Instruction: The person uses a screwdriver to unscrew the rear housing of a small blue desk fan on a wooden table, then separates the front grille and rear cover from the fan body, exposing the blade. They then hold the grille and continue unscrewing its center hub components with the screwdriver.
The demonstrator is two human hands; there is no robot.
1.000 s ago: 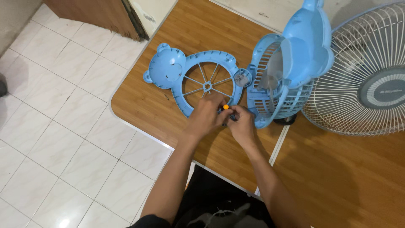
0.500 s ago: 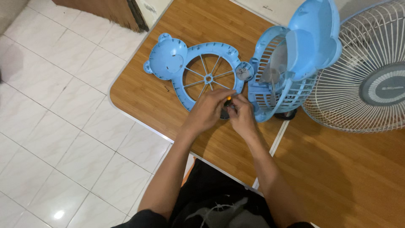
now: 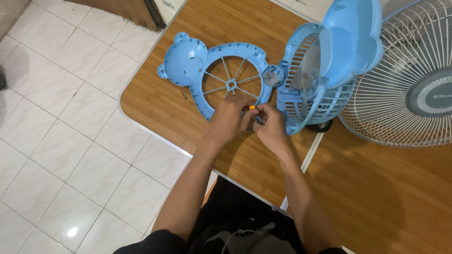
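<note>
- Both hands meet over the lower rim of the flat light-blue plastic bear-shaped fan grille (image 3: pixel 221 77): the left hand (image 3: pixel 227 121) and the right hand (image 3: pixel 270 128) have their fingers pinched together around a small tool with an orange tip (image 3: pixel 252 107), which shows just between them. What lies under the fingers is hidden.
- The grille lies flat on the brown wooden table (image 3: pixel 160 110), near its corner, with its round ear part toward the far left and its thin spokes (image 3: pixel 230 84) meeting at 1 hub.
- Just right of the hands stands the upright light-blue plastic fan housing (image 3: pixel 325 70), touching the grille's right end.
- Behind it, a white wire guard of a larger fan (image 3: pixel 409 89) fills the far right.
- Judging from this, the step in hand looks like working a small fastener at the rim; the next move calls for a steady pinch and a firm grille.
</note>
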